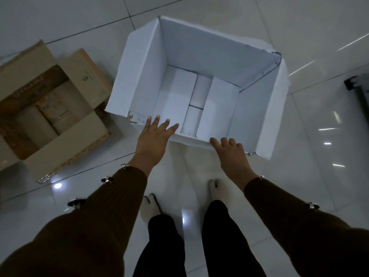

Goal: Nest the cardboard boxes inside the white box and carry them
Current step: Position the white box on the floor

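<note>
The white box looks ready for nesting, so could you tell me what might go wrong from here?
1. The white box has its bottom flaps overlapping loosely with gaps showing, so the base may give way when lifted.
2. The brown cardboard box has open flaps splayed out, which could catch on the white rim.
3. The left hand and right hand rest only at the near edge, so a lift from there could tip the box.

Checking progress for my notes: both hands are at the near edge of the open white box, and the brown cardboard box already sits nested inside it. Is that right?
Not quite. The head view shows the brown cardboard box on the floor tiles to the left of the white box, not inside it. The rest holds: the left hand and right hand are at the open white box's near edge.
</note>
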